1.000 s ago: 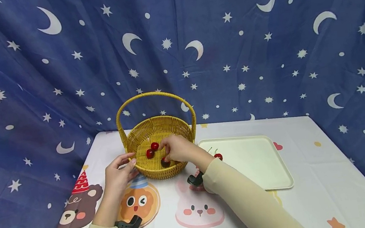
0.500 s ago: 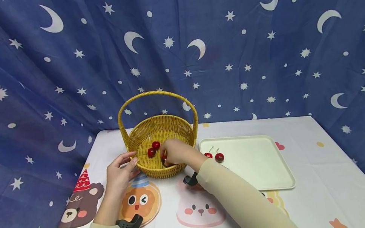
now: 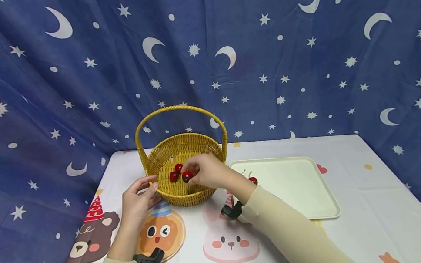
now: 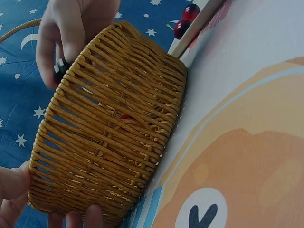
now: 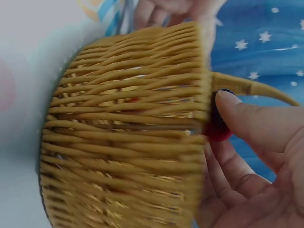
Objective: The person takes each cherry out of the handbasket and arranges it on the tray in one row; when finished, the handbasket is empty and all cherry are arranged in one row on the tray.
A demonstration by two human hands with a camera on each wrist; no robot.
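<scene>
Raised a little since half a second ago, the right hand (image 3: pixel 208 173) pinches a dark red cherry (image 3: pixel 187 177) between thumb and fingers over the yellow wicker basket (image 3: pixel 187 199). The left hand (image 3: pixel 137 199) grips the basket's left rim. Rightward, two stemmed cherries (image 3: pixel 253 180) lie on a cream tray (image 3: pixel 296 189); two loose cherries (image 3: pixel 174 176) rest on the basket's floor, before a blue curtain (image 3: pixel 246 35).

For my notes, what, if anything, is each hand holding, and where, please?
Right hand: round red cherry, by its sides. Left hand: round yellow wicker basket, by its rim.
</scene>
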